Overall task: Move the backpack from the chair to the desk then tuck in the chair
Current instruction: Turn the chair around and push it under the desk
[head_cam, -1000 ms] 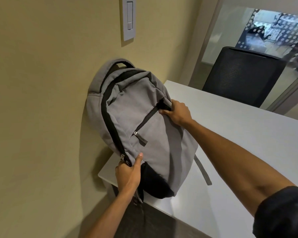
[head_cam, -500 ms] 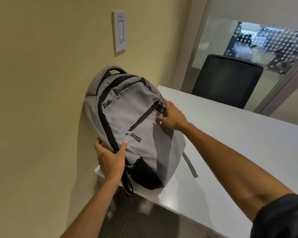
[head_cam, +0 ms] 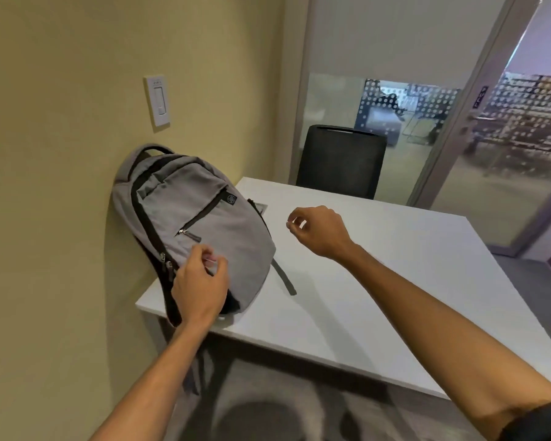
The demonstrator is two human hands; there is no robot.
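Observation:
The grey backpack (head_cam: 204, 218) with black zips stands on the near left corner of the white desk (head_cam: 395, 265) and leans against the yellow wall. One of its straps (head_cam: 283, 278) lies on the desk top, and another hangs below the desk edge. My left hand (head_cam: 201, 288) hovers in front of the backpack's lower part, fingers loosely curled and holding nothing. My right hand (head_cam: 318, 230) is off the bag, above the desk to its right, also loosely curled and empty. A black chair (head_cam: 341, 160) stands at the desk's far side.
A light switch (head_cam: 158, 103) is on the wall above the backpack. A glass partition and door (head_cam: 506, 154) close the room at the back right. A small cable port (head_cam: 261, 206) sits in the desk behind the bag. A blurred dark round shape (head_cam: 261, 418) lies at the bottom edge.
Both hands have let go of the backpack and drawn back. The right hand moved right over the desk. The bag now rests on its own against the wall.

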